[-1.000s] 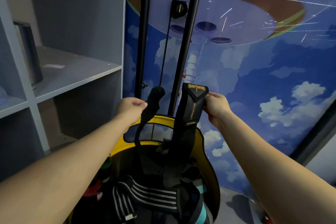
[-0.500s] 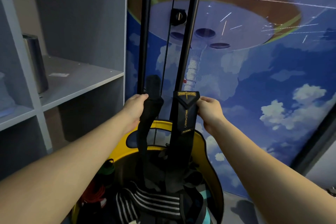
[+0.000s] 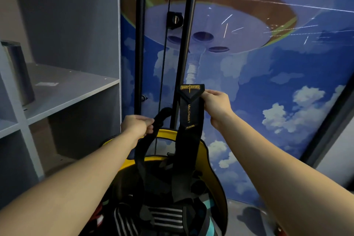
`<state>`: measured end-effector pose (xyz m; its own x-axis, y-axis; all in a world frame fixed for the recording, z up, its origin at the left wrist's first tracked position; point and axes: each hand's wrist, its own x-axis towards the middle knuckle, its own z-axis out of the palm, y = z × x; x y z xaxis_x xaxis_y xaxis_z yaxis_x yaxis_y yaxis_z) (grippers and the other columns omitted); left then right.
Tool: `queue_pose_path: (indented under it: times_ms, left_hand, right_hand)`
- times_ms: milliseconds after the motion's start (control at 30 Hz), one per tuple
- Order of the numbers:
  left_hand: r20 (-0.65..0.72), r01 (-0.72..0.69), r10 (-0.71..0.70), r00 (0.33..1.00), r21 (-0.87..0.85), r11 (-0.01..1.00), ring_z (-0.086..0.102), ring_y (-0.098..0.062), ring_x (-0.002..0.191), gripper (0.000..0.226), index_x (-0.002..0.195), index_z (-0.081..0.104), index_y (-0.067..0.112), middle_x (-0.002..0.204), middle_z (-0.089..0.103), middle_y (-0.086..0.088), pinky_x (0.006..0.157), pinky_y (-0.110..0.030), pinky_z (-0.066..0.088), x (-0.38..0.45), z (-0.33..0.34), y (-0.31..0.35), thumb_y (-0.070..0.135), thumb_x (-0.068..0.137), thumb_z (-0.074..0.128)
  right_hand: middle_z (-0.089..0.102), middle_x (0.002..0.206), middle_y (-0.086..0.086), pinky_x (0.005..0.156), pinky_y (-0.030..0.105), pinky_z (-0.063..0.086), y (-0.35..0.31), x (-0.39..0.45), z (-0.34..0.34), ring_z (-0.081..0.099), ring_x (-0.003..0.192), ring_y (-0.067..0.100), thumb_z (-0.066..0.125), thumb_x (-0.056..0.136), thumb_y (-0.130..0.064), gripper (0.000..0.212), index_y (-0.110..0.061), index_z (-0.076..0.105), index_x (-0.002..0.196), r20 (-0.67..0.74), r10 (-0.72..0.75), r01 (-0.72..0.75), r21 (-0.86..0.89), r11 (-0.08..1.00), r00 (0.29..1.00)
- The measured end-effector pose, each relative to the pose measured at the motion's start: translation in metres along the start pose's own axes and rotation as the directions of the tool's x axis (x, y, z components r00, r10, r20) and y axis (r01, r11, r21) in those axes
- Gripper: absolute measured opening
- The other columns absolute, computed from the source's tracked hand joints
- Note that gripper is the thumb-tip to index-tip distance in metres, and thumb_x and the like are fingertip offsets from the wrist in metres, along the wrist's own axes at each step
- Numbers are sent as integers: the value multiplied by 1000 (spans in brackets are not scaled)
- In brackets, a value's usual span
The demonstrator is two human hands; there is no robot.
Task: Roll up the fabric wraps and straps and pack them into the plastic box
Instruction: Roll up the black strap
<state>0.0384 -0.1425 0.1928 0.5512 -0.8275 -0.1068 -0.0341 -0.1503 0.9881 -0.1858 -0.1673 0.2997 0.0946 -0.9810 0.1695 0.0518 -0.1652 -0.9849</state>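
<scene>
Both arms were stretched out forward over a yellow-rimmed bin (image 3: pixel 214 161) stuffed with dark and striped wraps (image 3: pixel 162 216). The right hand (image 3: pixel 216 105) was raised a bit higher than the left, fingers pinched on the top corner of a black strap (image 3: pixel 188 113) with gold lettering, which hung straight down from that grip into the bin. The left hand (image 3: pixel 137 125) was curled round a second black strap (image 3: pixel 141 151), thicker and fuzzier looking, which arched up just past the knuckles and then dropped below the fist into the same pile. No plastic box could be made out, tbh.
</scene>
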Motion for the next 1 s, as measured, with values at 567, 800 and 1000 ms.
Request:
queue_pose_path:
  times_ms: [567,800,1000]
  left_hand:
    - [375,-199,179,910,14,980,72,-16,77,22,99,74,8,84,78,-5,74,-29,56,-87,8,49,30,94,71]
    - [308,-104,99,946,0,995,69,-24,60,42,83,72,3,73,74,-14,60,-31,54,-144,-9,83,42,97,63]
    - [281,-255,359,890,-345,903,68,-24,113,27,127,61,8,115,71,-8,105,-38,50,-169,-13,121,17,105,50]
  right_hand:
    - [73,77,1,68,35,57,-12,-13,23,70,76,21,71,89,-43,30,-25,72,65,-187,-112,41,-349,936,976]
    - [68,65,-1,58,29,47,-61,-39,31,66,73,24,68,88,-46,29,-21,78,78,-206,-292,162,-483,860,934]
    - [69,68,-1,59,28,40,-87,-70,39,61,72,22,68,87,-40,23,-21,73,74,-123,-465,305,-605,735,877]
